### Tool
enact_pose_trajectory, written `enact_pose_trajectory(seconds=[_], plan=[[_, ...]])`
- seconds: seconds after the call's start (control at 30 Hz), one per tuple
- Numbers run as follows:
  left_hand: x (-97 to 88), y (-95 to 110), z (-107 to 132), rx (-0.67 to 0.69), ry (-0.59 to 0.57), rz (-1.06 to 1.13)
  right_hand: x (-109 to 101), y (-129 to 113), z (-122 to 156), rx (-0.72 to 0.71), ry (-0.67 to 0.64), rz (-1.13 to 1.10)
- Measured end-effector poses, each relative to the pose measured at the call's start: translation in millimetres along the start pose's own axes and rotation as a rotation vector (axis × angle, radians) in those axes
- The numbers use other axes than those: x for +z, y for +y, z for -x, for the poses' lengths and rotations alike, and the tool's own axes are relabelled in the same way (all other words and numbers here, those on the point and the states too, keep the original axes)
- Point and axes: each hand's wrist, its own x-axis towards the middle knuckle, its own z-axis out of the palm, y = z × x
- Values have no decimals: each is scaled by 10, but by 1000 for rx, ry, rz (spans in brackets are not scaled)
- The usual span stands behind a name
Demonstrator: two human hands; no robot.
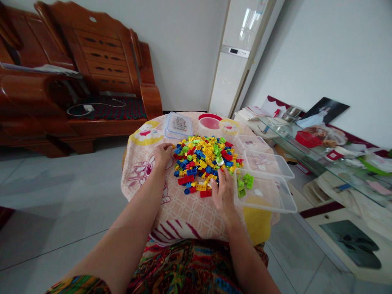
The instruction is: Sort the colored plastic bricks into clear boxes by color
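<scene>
A heap of small toy building blocks (pixel 202 153) in red, yellow, blue and green lies in the middle of a round, cloth-covered table (pixel 183 208). At the heap's left edge is my left hand (pixel 163 155), its fingers bent together at the tips; what they hold, if anything, is too small to make out. My right hand (pixel 224 194) reaches onto the heap's near right side, thumb and fingers apart, fingertips among the blocks. Just right of it sits a clear plastic box (pixel 275 196) with several light green blocks (pixel 246 183) inside.
Beyond that box are another clear container (pixel 269 161), a round tub with a red rim (pixel 210 118) and a blue-edged lidded box (pixel 178 125). A cluttered glass shelf (pixel 309 149) stands close on the right. A wooden bench (pixel 104 73) is at the back left.
</scene>
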Motion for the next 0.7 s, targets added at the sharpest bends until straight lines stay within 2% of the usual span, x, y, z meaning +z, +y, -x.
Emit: enact_pose_trajectory(seconds=[0.13,0.27,0.37,0.53,0.7], plan=[[-22,38,28,4,-5,-1,106,50,-20,3,-55,42],[-50,97,69,6,-8,-7,126,-24,-29,-134,-128,5],[-60,124,85,3,-6,1,107,-62,-14,-181,-109,-35],[-55,109,70,10,-10,-2,58,33,28,-17,18,12],[-43,90,61,-4,-13,-11,85,78,7,67,-16,103]])
